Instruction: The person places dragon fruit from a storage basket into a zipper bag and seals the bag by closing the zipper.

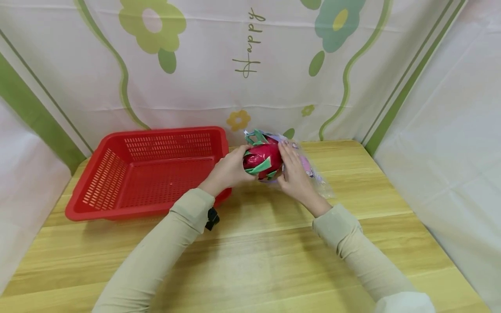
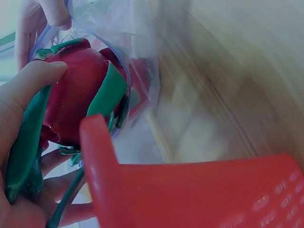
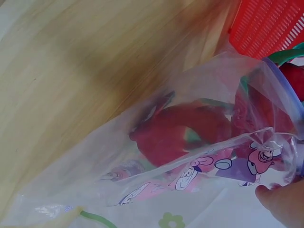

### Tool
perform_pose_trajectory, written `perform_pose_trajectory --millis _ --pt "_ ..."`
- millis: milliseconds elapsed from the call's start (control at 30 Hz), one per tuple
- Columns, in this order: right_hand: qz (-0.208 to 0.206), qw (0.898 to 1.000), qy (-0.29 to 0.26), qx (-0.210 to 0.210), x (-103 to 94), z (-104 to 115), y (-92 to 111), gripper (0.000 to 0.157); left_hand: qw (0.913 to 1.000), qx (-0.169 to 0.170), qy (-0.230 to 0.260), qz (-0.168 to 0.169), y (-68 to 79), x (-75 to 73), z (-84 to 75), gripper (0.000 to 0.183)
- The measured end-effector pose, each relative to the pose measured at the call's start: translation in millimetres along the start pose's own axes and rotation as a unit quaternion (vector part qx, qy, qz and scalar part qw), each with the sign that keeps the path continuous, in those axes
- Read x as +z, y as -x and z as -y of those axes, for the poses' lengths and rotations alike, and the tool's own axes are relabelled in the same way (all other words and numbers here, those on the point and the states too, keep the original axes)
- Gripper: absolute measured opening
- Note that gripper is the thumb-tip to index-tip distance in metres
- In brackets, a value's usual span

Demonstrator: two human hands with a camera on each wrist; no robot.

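Note:
My left hand (image 1: 231, 170) grips a glossy red dragon fruit (image 1: 262, 157) with green leaf-like scales. In the left wrist view, the thumb lies across the fruit's side and the fingers pass beneath it. The fruit sits at the open mouth of a clear plastic bag (image 3: 118, 156) printed with pink and purple cartoon figures. My right hand (image 1: 295, 174) holds the bag near its purple-edged mouth, fingertips close against the fruit. Through the plastic in the right wrist view, another red, green-scaled fruit (image 3: 185, 133) shows inside; how many the bag holds is unclear.
A red perforated plastic basket (image 1: 129, 213) stands on the wooden table (image 1: 250, 269), left of the hands. A small black object (image 1: 212, 218) shows beside the left cuff. Behind hangs a white cloth (image 1: 203, 78) printed with flowers and lettering.

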State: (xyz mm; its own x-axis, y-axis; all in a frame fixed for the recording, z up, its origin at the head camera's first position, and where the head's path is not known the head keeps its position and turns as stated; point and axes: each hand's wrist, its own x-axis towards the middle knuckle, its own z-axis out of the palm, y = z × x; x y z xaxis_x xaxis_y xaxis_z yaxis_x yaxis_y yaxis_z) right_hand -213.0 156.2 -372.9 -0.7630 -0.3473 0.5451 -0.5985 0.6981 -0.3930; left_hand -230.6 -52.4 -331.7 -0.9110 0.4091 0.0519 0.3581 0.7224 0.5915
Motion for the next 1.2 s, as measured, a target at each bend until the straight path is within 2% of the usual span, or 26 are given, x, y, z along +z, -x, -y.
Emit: perform_pose_trajectory --millis 100,167,300,400,500,600,767,933,1200 --pt "0.012 1.0 -0.007 0.007 -0.5 -1 0 0.076 0.9999 -0.005 0.009 -0.001 -1.0 0.6 0.2 0.088" --pt "0.029 0.999 -0.032 0.021 -1.8 -2 0 0.078 0.9998 -0.008 0.016 -0.003 -1.6 0.8 0.8 0.087" --pt "0.067 0.992 -0.086 0.065 -5.6 -9 4 0.092 0.9991 -0.024 0.035 -0.002 -2.6 1.8 1.3 0.087" --pt "0.082 0.992 -0.066 0.064 -8.0 -18 10 0.111 0.998 -0.041 0.048 -0.001 -4.3 2.3 1.7 0.088" --pt "0.092 0.994 -0.002 0.051 -8.1 -26 15 0.128 0.9973 -0.048 0.056 -0.002 -6.3 2.7 3.2 0.087" --pt "0.099 0.992 0.042 0.062 -8.4 -31 16 0.129 0.9972 -0.046 0.059 -0.002 -8.6 3.2 4.6 0.086" --pt "0.105 0.988 0.066 0.095 -7.3 -34 11 0.129 0.9987 -0.027 0.042 0.001 -11.5 6.0 3.6 0.084" --pt "0.096 0.989 0.083 0.069 1.2 -35 7 0.123 0.9993 -0.015 0.033 0.007 -12.1 10.5 1.9 0.083" --pt "0.052 0.996 0.061 0.038 11.8 -33 5 0.114 0.9995 -0.016 0.02 0.018 -12.6 14.5 1.3 0.086"
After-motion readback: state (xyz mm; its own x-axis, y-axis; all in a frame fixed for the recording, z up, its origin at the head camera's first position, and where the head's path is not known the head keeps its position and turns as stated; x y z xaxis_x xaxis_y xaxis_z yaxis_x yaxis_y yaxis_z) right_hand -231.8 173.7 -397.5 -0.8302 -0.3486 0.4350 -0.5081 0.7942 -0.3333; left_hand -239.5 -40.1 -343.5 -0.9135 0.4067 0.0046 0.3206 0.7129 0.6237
